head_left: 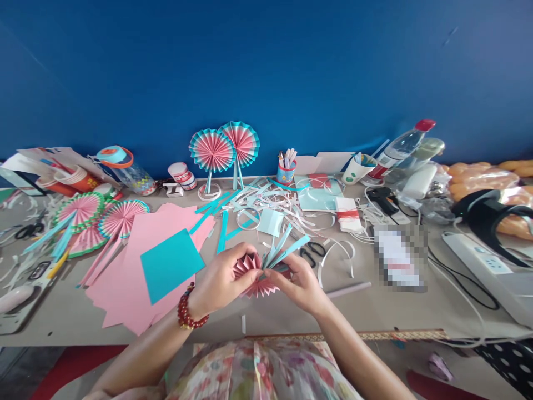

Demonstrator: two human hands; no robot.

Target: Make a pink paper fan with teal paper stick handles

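Near the front of the table, my left hand (235,275) is closed around a pleated pink paper fan (261,288), its folds spreading out below the fingers. Fingers and thumb of my right hand (296,280) pinch light blue paper strips (283,250) where they meet the fan's centre. The strips splay up and to the right. Both thumbs come close together over the join, so I cannot see exactly how the parts touch there. A pair of black scissors (313,254) lies just behind my right hand.
To the left, a teal sheet (172,266) rests on pink paper (125,278). Finished fans (212,151) lean on the blue wall. Paper scraps (275,197) cover the middle back. On the right are a glue gun (383,200), a bottle (402,150) and a power strip (491,266).
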